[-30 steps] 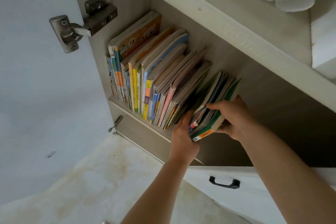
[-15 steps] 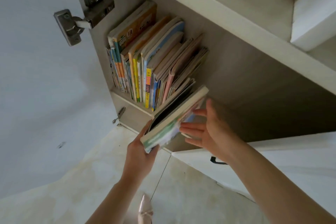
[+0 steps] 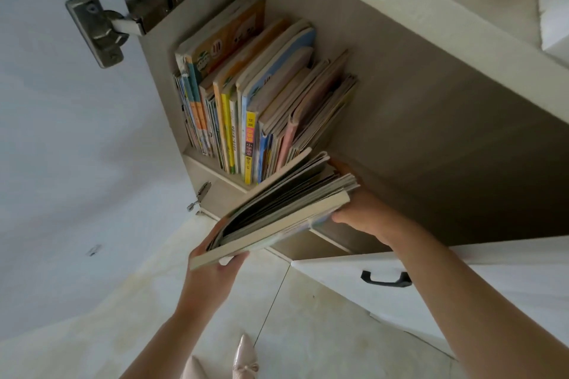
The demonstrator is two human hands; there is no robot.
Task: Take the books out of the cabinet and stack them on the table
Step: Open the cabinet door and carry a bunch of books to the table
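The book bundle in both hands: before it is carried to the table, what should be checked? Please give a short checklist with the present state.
1. Left hand grips the near corner of the bundle: ok.
2. Right hand supports the far end: ok.
3. Bundle is out of the cabinet: ok.
4. Bundle is squared: not ok, pages fan apart at the far end.
5. Remaining books stay upright: not ok, the rightmost ones lean.
6. Table is free for stacking: cannot tell, it is not in view.

A home, by the look of it. A white cabinet [image 3: 400, 120] holds children's books [image 3: 246, 95] above a tiled floor [image 3: 308, 317].
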